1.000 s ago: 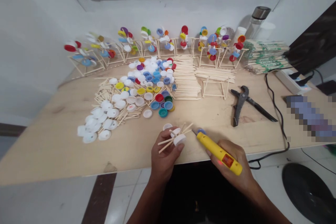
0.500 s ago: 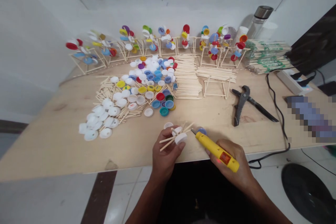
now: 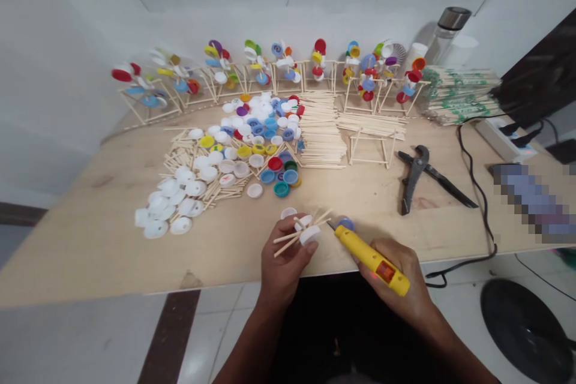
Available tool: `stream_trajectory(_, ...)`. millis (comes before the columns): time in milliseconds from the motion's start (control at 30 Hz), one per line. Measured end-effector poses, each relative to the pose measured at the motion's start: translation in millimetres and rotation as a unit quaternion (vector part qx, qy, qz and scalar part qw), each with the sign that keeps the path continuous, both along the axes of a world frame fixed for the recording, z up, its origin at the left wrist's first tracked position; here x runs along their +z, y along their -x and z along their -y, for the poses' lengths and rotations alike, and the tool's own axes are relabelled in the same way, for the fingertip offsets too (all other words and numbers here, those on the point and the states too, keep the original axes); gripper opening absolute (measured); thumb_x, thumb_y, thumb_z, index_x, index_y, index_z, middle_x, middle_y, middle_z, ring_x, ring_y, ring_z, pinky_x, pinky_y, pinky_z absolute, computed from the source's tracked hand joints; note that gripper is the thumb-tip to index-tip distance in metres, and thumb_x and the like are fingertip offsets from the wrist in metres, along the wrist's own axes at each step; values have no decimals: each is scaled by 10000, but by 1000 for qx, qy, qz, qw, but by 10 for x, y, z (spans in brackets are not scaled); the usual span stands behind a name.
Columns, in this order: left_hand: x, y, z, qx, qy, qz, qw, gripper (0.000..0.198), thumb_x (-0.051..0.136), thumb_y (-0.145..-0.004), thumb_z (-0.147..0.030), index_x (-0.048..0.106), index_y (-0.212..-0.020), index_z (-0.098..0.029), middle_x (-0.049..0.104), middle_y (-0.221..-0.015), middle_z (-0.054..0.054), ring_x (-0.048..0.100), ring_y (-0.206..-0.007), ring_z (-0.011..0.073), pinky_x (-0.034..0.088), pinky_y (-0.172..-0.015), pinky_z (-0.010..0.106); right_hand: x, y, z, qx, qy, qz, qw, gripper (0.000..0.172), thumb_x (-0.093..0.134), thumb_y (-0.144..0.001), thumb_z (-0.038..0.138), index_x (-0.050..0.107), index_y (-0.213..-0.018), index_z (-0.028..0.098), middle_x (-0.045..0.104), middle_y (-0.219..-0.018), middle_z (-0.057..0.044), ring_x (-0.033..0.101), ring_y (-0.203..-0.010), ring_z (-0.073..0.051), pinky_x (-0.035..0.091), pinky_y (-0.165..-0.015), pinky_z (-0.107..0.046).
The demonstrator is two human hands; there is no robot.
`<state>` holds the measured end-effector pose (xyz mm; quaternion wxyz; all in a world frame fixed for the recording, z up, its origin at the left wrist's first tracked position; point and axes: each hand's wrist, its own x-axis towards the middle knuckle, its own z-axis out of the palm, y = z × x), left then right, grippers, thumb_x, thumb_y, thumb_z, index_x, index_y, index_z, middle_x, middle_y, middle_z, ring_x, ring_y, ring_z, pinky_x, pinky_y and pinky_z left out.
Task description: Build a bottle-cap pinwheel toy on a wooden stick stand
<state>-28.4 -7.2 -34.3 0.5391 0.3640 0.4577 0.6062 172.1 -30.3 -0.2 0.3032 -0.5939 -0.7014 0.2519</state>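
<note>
My left hand is closed around a small assembly of thin wooden sticks and white bottle caps, held just above the front edge of the wooden table. My right hand grips a yellow glue gun with a lit red switch. Its tip points left, close to the sticks. A blue cap lies on the table just behind the tip.
Loose white and coloured caps and stick piles cover the middle of the table. Finished cap-and-stick models line the back wall. A bare stick frame, black pliers, a black cable and stick bundles lie to the right.
Both hands hold almost still. The view has shifted slightly, and the glue gun tip sits a touch closer to the sticks.
</note>
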Motion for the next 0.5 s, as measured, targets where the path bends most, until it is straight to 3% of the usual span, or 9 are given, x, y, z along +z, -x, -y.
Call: stream_trajectory(500, 28, -10, 0, 5, 10, -8, 1000, 361, 803, -642, -276, 633, -955, -214, 662, -1060, 55, 621, -1007, 203, 477, -953, 368, 46, -14, -16, 7, -3, 22, 1000, 334, 566, -807, 318, 335, -584, 225, 405, -537, 39, 406, -485, -116, 303, -480, -262)
